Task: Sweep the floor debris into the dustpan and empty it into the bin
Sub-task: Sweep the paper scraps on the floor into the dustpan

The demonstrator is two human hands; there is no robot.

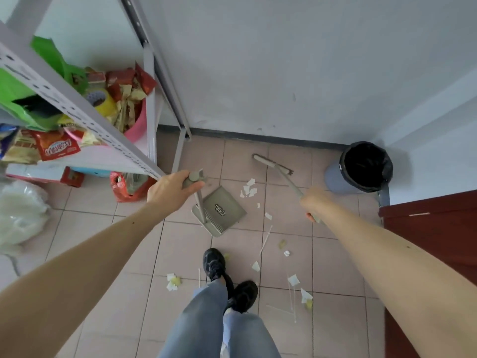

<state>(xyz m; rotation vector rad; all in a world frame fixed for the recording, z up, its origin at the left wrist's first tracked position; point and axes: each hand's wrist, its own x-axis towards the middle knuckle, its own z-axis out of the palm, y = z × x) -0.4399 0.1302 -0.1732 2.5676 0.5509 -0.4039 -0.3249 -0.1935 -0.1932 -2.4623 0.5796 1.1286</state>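
The left hand (171, 189) is wrapped tight around the grey-green grip at the top of the dustpan's upright handle (200, 202), fingers curled over it and the thumb along the side. The dustpan (219, 210) sits on the pink tiled floor (103, 254) just below that hand, its mouth turned toward the far right.

The right hand (313, 204) is clenched around the broom handle (290, 180), with a fingertip showing under the shaft. The broom head (272, 165) rests on the tiles farther away, near the wall, to the left of the bin.

Torn white paper scraps (249, 189) lie between the dustpan and the broom head. More debris, including thin sticks (265, 240) and yellowish bits, is scattered nearer, around the person's black shoes (227, 277).

The grey bin (361, 167), lined with a black bag, stands in the far right corner, beside a dark red door (426, 228). A metal shelving rack (77, 99) loaded with snack packets fills the left side.
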